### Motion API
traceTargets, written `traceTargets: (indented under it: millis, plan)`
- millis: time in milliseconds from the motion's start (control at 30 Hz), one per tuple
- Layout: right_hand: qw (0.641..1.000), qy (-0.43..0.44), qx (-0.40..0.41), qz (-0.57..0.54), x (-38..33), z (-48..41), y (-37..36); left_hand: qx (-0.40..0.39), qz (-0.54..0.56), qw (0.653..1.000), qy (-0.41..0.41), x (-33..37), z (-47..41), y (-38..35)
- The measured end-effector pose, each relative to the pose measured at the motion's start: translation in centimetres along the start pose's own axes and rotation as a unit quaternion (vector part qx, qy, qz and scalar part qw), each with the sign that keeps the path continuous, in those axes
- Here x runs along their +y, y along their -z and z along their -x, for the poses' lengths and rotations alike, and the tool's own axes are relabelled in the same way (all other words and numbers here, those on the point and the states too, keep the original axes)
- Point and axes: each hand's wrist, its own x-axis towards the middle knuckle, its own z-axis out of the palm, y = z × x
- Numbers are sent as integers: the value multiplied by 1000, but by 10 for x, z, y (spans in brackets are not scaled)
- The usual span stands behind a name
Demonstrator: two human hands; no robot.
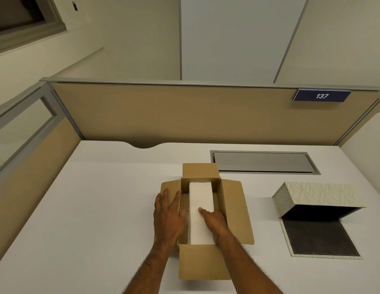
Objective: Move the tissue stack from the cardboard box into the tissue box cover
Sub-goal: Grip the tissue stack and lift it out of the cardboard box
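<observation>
A brown cardboard box (235, 209) lies open in the middle of the desk, all flaps folded out. Inside it stands a white tissue stack (200, 198), long side running away from me. My left hand (169, 217) rests flat, fingers spread, on the box's left flap and rim. My right hand (214, 221) reaches into the box along the stack's right side, thumb lying on top of the stack; its fingers are hidden between stack and box wall. The tissue box cover (318, 196), patterned grey with a dark inside, lies open at the right.
A white desk (100, 209) is enclosed by tan partition walls (185, 113) at the back and left. A grey metal cable hatch (261, 162) is set into the desk behind the box. A blue sign reading 137 (321, 96) hangs on the partition.
</observation>
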Motion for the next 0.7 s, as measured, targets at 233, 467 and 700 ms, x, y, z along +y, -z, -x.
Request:
traceTargets:
  millis: [233, 467, 700]
  plan:
    - [1000, -16, 2, 5, -6, -5, -4, -5, -13, 1000, 4, 0, 0, 2]
    - [999, -27, -33, -21, -9, -10, 4, -9, -16, 1000, 3, 2, 1, 5]
    - [995, -48, -80, -40, -13, -13, 7, -10, -17, 1000, 7, 3, 4, 6]
